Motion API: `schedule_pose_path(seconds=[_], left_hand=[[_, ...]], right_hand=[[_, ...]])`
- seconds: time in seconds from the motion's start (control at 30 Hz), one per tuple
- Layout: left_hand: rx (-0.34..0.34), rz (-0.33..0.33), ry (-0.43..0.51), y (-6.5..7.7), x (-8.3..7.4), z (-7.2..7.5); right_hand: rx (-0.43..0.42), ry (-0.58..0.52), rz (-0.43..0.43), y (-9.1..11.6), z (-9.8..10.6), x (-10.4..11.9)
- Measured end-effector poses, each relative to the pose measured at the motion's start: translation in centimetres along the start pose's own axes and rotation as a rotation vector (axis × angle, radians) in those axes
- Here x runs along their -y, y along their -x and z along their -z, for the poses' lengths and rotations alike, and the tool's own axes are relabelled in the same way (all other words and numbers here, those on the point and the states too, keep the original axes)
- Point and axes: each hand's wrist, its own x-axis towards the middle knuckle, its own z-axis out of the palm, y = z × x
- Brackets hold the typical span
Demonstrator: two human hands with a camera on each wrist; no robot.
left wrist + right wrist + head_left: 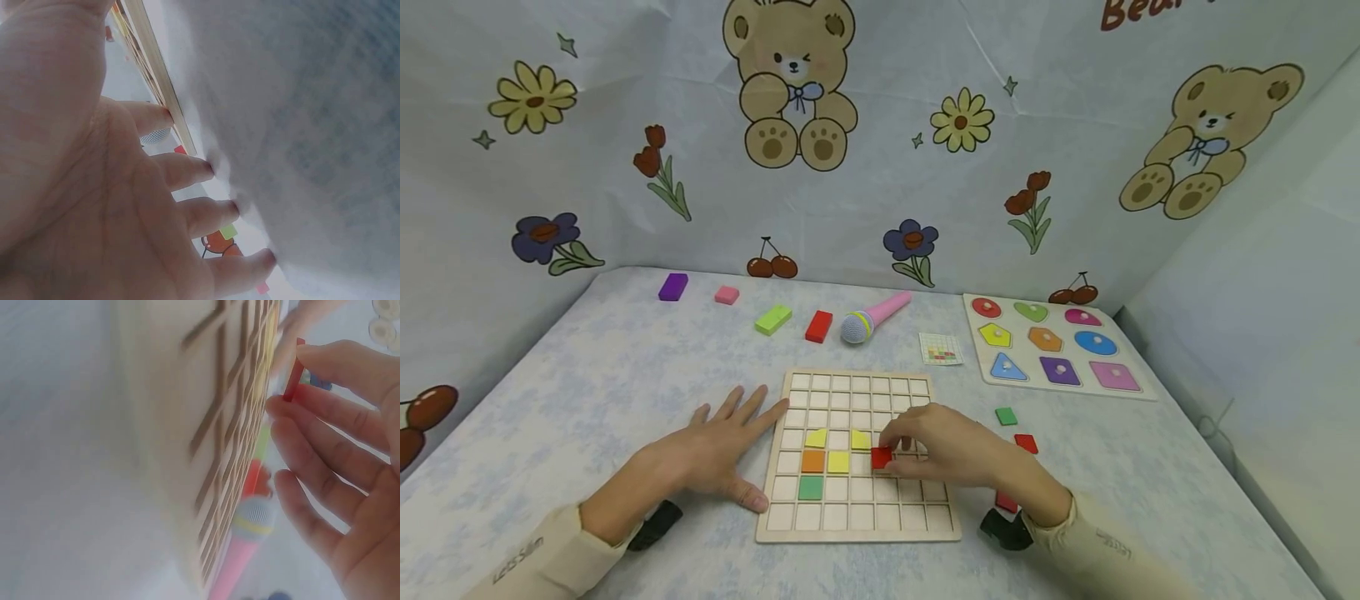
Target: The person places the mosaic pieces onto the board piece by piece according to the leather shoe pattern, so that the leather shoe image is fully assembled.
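Observation:
My right hand point(958, 446) pinches a red square tile point(881, 457) between thumb and fingertips over the wooden grid board point(857, 537). In the right wrist view that red tile point(294, 372) stands on edge, just off the grid. Spread flat, my left hand point(703, 458) touches the board's left edge with its thumb and a fingertip. An orange tile point(813, 461), a yellow square tile point(838, 462) and a green tile point(810, 487) sit in grid cells. Two yellow cut-corner tiles point(816, 438) lie in the row above. My right hand hides some right-hand cells.
Right of the board lie a green tile point(1006, 416) and red tiles point(1026, 443), one partly under my wrist. Behind it are a pattern card point(940, 349), a toy microphone point(874, 317) and coloured blocks point(773, 319). A shape puzzle point(1043, 367) lies at the back right.

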Motion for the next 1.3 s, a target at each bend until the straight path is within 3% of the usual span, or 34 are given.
schedule_pose_path(seconds=[0.47, 1.3], left_hand=[[-0.007, -0.004, -0.016, -0.1, 0.0, -0.1], [-0.005, -0.009, -0.011, -0.1, 0.1, -0.2]], right_hand=[[0.042, 0.110, 0.117, -2.3, -1.7, 3.7], [0.056, 0.222, 0.175, -3.2, -2.4, 4.9]])
